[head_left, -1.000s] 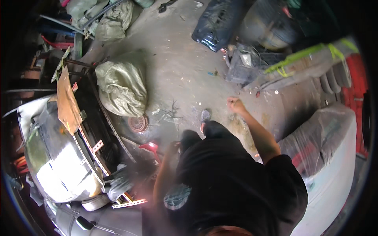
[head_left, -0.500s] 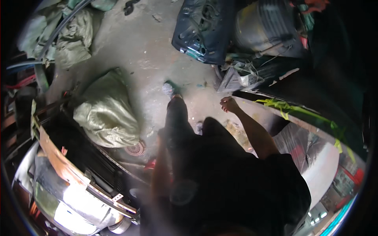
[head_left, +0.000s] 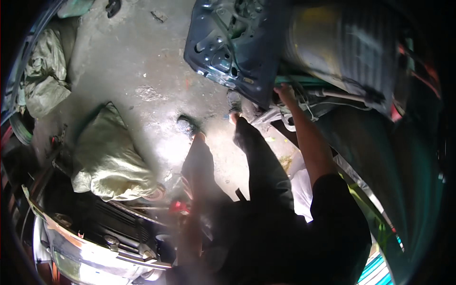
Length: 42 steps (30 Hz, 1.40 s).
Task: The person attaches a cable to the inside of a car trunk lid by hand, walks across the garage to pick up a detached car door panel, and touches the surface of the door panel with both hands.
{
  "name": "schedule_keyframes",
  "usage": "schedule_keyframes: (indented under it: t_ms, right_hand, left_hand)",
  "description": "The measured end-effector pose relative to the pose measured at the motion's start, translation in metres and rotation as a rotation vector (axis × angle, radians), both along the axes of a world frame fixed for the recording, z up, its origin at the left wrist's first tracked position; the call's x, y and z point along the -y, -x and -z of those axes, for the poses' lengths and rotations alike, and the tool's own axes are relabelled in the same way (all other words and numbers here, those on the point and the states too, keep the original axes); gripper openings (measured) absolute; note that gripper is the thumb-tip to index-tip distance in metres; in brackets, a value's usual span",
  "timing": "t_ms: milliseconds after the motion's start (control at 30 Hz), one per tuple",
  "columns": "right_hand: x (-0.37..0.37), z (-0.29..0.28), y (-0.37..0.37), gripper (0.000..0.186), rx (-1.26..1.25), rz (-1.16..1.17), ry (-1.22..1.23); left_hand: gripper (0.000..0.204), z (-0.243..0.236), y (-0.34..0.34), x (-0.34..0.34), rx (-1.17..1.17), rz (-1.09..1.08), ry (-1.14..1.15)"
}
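My right arm stretches forward, and my right hand (head_left: 284,92) is beside the lower edge of a dark blue car door panel (head_left: 221,52). Its fingers look bent, but I cannot make out whether they grip anything. A teal strip and a grey pipe-like bar (head_left: 339,95) lie just right of that hand. My left arm hangs down by my left leg; the left hand (head_left: 189,183) is dim and blurred against the trousers, its fingers not distinguishable. A small red object (head_left: 179,207) shows close to the left forearm.
A stuffed pale green woven sack (head_left: 111,154) stands on the concrete floor at left, by a car bumper (head_left: 88,254). More sacks (head_left: 45,73) lie far left. A large ribbed grey drum (head_left: 327,47) is at far right. Dark sheeting covers the right side.
I have stepped forward, and both feet now show. My right hand has gone from over the floor to the door panel's edge. The door and drum appear closer.
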State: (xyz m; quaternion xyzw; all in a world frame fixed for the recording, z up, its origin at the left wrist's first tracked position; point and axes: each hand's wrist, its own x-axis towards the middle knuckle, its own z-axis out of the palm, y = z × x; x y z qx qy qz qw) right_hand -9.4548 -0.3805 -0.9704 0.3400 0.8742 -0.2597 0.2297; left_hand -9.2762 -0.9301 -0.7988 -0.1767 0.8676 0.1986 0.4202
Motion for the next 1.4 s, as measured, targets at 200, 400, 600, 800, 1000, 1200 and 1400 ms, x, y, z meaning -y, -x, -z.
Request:
schedule_keyframes:
  t_ms: [200, 400, 600, 800, 1000, 1200, 1400]
  right_hand:
    - [0.020, 0.044, 0.072, 0.056, 0.096, 0.350, 0.187]
    - [0.017, 0.040, 0.060, 0.059, -0.024, 0.160, 0.271]
    - [0.044, 0.037, 0.061, 0.061, -0.188, 0.225, 0.239]
    - [0.020, 0.049, 0.062, 0.053, -0.111, 0.340, 0.200]
    - [0.115, 0.045, 0.078, 0.050, -0.311, 0.114, 0.137]
    - [0.199, 0.010, 0.050, 0.052, -0.475, 0.137, 0.088]
    - [0.313, -0.105, 0.008, 0.047, -0.187, 0.179, 0.469]
  left_hand:
    - [0.080, 0.036, -0.016, -0.021, 0.022, -0.070, 0.221]
    - [0.078, 0.037, -0.010, -0.046, 0.033, -0.105, 0.213]
    - [0.068, 0.057, -0.010, -0.034, 0.028, -0.133, 0.238]
    - [0.061, 0.072, -0.033, -0.032, -0.103, -0.165, 0.234]
    - [0.059, 0.062, -0.035, -0.030, -0.185, -0.172, 0.267]
    - [0.051, 0.088, 0.033, -0.032, -0.603, 1.273, 1.061]
    - [0.058, 0.071, 0.107, -0.043, -0.461, 2.886, 2.712]
